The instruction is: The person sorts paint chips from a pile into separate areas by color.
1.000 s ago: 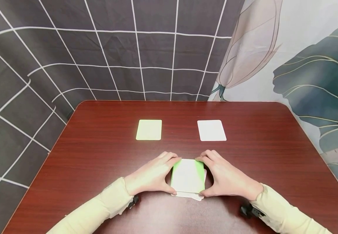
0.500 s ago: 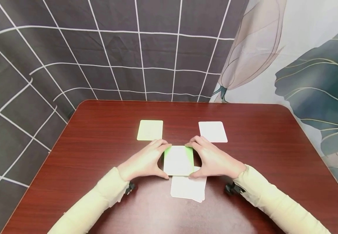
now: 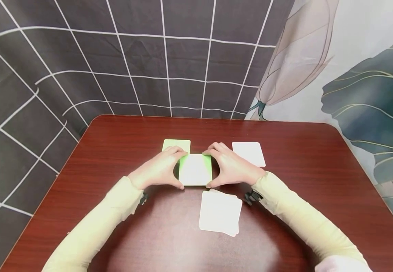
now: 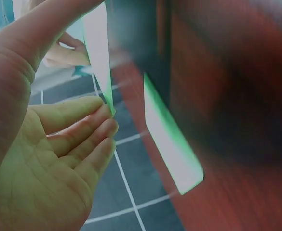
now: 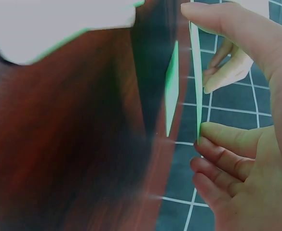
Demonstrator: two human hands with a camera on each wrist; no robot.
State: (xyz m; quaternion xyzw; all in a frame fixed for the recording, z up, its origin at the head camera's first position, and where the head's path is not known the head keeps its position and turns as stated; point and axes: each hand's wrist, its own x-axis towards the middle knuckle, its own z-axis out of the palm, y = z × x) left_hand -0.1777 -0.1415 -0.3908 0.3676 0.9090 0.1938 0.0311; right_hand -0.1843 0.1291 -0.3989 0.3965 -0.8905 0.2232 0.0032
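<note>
**Inspector:** Nearest you, a white pile (image 3: 220, 212) lies flat on the table (image 3: 301, 158), apart from both hands. Confirm?

**Operator:** Confirmed. And beyond it?

**Inspector:** You carry a green-edged card (image 3: 195, 170) between both hands. Your left hand (image 3: 159, 170) pinches its left edge, thumb at the near corner and fingers (image 4: 90, 130) curled against the far one; your right hand (image 3: 231, 168) grips the right edge the same way. The wrist views show the card edge-on, clear of the wood.

**Operator:** Farther back?

**Inspector:** A green card (image 3: 176, 145) lies just beyond your left hand, partly covered by it. A white card (image 3: 249, 153) lies beside your right hand, not touching.

**Operator:** Which step is this?

**Inspector:** In my judgement, the carry towards the far row, well advanced. The next move calls for squaring the held card over the green card, lowering it flat, then loosening both pinches together.

**Operator:** What differs from a second ago?

**Inspector:** Then you held the card directly over the white pile; half a second ago it was midway. Both hands have gone forward with it, and the pile is now uncovered
</note>
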